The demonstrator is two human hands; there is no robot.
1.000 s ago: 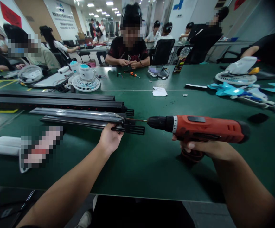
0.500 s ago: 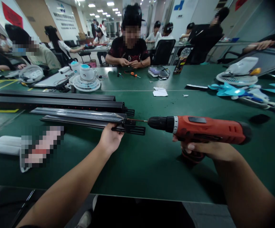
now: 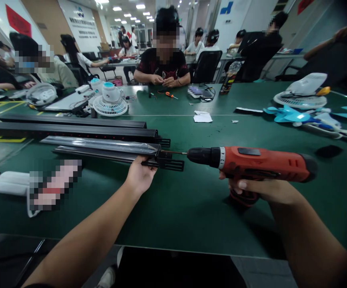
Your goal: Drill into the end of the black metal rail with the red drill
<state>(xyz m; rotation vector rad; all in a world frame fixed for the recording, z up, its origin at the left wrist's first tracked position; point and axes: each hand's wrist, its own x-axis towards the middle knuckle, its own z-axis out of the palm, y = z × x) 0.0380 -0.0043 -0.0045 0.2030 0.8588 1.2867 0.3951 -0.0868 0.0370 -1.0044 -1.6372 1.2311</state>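
My right hand (image 3: pixel 251 188) is closed around the grip of a red and black cordless drill (image 3: pixel 263 163), held level and facing left. Its long thin bit (image 3: pixel 175 152) reaches to the end of a black metal rail (image 3: pixel 101 144) partly covered by clear film; where the tip sits inside is hidden. My left hand (image 3: pixel 140 176) is wrapped round that rail near its right end, thumb on the near side and fingers underneath. A slotted black bracket (image 3: pixel 172 164) sticks out to the right, just beyond this hand.
More black rails (image 3: pixel 71 128) lie behind on the green table (image 3: pixel 197 216). A pixelated pink item (image 3: pixel 56 186) and a white object (image 3: pixel 7 183) lie at left. Fan parts (image 3: pixel 110 100), blue blades (image 3: pixel 287 116) and paper (image 3: pixel 202 117) lie farther back. A person (image 3: pixel 163 66) sits opposite.
My hands, the drill and the rail keep practically the same positions. The whole view shifts slightly. At far right, the grey panel beside another person is no longer visible.
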